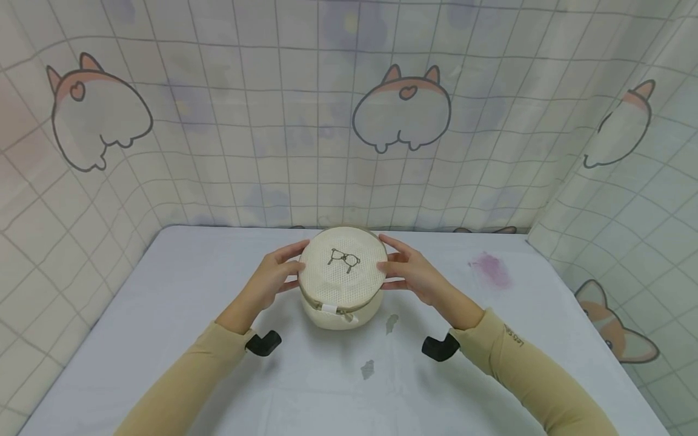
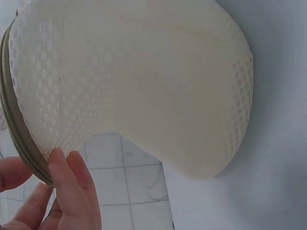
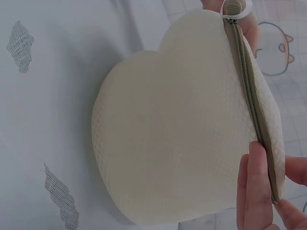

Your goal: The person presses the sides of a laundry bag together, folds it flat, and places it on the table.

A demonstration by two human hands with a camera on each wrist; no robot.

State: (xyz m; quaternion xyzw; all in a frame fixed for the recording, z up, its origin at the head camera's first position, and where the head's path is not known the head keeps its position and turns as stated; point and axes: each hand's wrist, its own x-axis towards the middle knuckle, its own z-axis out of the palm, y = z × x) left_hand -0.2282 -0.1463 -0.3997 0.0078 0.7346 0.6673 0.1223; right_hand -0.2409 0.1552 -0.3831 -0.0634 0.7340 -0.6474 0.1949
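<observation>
A round cream mesh laundry bag [image 1: 342,275] with a brown bra drawing on its top stands at the middle of the table. My left hand [image 1: 274,274] pinches its zipped upper rim from the left, thumb on top and fingers beneath, as the left wrist view shows at the zipper [image 2: 20,139]. On the opposite side my right hand [image 1: 415,272] grips the same rim, its fingers [image 3: 256,187] against the zipper and mesh. In the head view, the zipper pull [image 1: 349,316] and a white tag sit at the front. Dents show in the bag's side in both wrist views.
The table [image 1: 218,254] wears a white cloth with grey leaf marks [image 1: 368,369] and a pink stain [image 1: 492,269]. Behind and beside it hangs a checked curtain [image 1: 245,151] with cartoon corgis. A black wrist device [image 1: 264,343] sits on each sleeve cuff.
</observation>
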